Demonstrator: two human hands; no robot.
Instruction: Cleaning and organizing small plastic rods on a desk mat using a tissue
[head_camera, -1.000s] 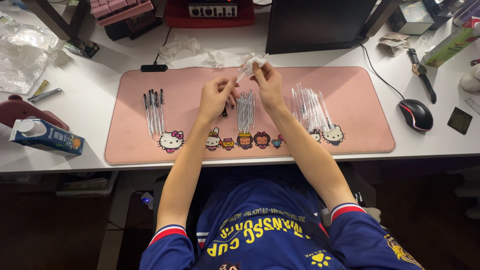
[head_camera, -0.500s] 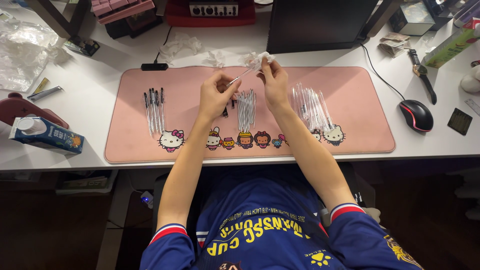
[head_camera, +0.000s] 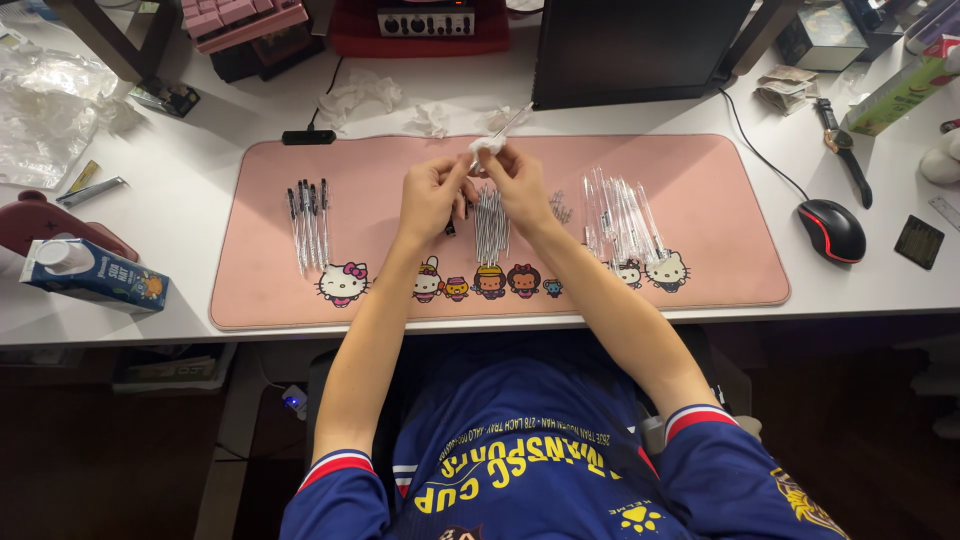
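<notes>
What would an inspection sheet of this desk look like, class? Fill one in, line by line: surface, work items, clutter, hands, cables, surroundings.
Surface: white desk with a pink cartoon-print mat.
Work items: clear pen barrel and white tissue held up; assembled pens at the mat's left, refills in the middle, clear barrels at its right.
Clutter: crumpled tissues, plastic wrap, drink carton, wristwatch.
Hands: left hand and right hand both pinch the tissue around the barrel.
Cables: mouse cable runs to a black mouse.
Surroundings: dark monitor, pink keyboard.
</notes>
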